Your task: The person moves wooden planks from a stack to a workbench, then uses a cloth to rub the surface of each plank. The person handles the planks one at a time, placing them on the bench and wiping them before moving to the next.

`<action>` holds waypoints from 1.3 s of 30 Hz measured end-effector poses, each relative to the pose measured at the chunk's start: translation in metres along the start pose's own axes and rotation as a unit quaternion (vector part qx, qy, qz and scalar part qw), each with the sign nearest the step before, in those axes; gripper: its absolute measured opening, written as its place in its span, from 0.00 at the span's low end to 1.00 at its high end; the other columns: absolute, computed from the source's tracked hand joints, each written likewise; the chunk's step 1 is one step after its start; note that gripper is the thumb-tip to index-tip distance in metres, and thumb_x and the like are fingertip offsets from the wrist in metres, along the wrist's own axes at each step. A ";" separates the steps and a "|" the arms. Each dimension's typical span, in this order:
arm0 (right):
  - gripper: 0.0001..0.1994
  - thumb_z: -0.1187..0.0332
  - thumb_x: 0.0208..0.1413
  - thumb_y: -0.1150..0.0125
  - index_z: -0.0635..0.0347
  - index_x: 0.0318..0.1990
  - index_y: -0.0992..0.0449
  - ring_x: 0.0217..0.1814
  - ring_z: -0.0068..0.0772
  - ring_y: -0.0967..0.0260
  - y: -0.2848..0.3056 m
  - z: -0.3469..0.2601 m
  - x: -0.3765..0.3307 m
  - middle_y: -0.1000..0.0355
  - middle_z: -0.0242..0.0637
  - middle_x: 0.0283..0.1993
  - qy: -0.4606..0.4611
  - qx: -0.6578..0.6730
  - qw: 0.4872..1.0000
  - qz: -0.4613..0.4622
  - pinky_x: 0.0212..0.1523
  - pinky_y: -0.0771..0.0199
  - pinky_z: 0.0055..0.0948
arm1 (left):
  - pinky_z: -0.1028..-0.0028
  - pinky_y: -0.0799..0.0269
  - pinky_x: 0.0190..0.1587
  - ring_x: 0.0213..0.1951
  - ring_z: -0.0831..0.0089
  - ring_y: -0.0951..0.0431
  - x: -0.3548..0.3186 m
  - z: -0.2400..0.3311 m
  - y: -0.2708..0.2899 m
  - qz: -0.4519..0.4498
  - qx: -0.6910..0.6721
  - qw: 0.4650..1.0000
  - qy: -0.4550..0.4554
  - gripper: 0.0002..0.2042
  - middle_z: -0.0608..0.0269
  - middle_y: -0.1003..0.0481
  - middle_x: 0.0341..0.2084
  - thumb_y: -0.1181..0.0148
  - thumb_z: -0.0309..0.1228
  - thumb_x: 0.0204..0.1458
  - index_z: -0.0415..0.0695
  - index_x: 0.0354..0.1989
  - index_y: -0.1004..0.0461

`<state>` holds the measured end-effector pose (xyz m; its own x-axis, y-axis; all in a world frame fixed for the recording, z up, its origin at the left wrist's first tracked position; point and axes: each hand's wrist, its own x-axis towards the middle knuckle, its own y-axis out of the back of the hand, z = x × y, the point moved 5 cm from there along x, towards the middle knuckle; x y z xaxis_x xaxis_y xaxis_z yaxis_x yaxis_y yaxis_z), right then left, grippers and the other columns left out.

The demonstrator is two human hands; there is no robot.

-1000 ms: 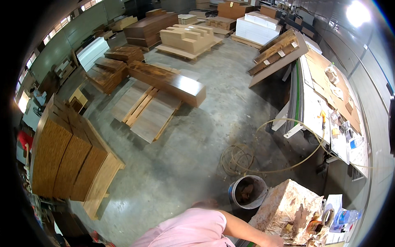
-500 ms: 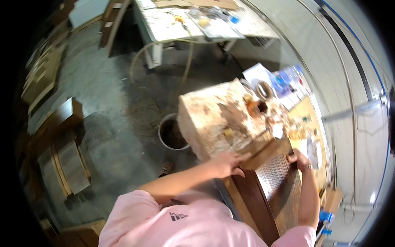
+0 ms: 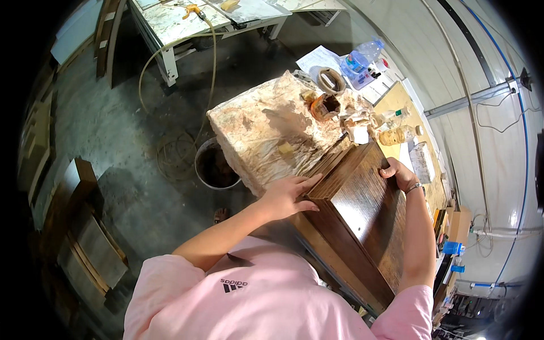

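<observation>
A dark brown, varnished wooden piece [image 3: 362,209], box-like with grooved edges, lies tilted in front of me to the right. My left hand [image 3: 290,196] grips its left corner, the thumb against the near side and the fingers reaching over the upper edge. At the far right edge, my right hand [image 3: 400,174] is closed round the border, thumb on the glossy face; its other fingers are partly hidden behind the wood. Just beyond the piece, a stained, cloth-like cover [image 3: 255,130] drapes a block-shaped stand, with a small yellowish sponge-like pad [image 3: 285,148] on it.
An open stained can [image 3: 325,107], a tape roll [image 3: 331,81] and crumpled rags [image 3: 360,119] sit at the far right. Bottles [image 3: 400,135] stand along the wall side. A bucket [image 3: 217,164] is on the floor left of the stand; a hose [image 3: 213,73] hangs from a far table [image 3: 170,28].
My view has shifted, so the surroundings appear farther left and higher. Both hands keep their hold on the wooden piece, whose glossy face now shows more fully.
</observation>
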<state>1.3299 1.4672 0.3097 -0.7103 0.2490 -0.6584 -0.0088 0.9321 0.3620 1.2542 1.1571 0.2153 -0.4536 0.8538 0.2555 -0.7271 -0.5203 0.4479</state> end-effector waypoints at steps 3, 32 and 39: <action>0.31 0.59 0.30 0.24 0.66 0.46 0.25 0.45 0.27 0.36 -0.004 -0.004 -0.002 0.27 0.29 0.43 -0.001 0.011 1.000 0.004 0.52 0.39 0.26 | 0.61 0.33 0.51 0.47 0.51 0.28 -0.001 -0.002 -0.002 0.011 -0.015 1.000 0.004 0.39 0.51 0.26 0.46 0.39 0.52 0.47 0.46 0.65 0.40; 0.27 0.47 0.53 0.38 0.69 0.41 0.20 0.38 0.29 0.30 0.003 -0.001 -0.053 0.22 0.42 0.35 0.046 -0.136 0.978 0.154 0.44 0.32 0.30 | 0.66 0.40 0.59 0.58 0.70 0.33 0.059 -0.019 -0.018 0.001 -0.442 0.865 0.236 0.32 0.56 0.31 0.57 0.60 0.54 0.63 0.38 0.62 0.37; 0.33 0.39 0.58 0.54 0.67 0.28 0.22 0.36 0.57 0.28 -0.015 0.013 -0.060 0.26 0.58 0.30 0.062 -0.292 0.888 0.350 0.41 0.29 0.44 | 0.64 0.54 0.68 0.67 0.61 0.46 0.114 -0.010 0.045 0.115 -0.410 0.891 0.159 0.38 0.50 0.42 0.65 0.68 0.62 0.61 0.41 0.67 0.48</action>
<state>1.3821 1.4416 0.3354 -0.7573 0.6488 -0.0738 0.1261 0.2561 0.9584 1.1646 1.2306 0.2557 -0.6676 0.7426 -0.0534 -0.6691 -0.6298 -0.3944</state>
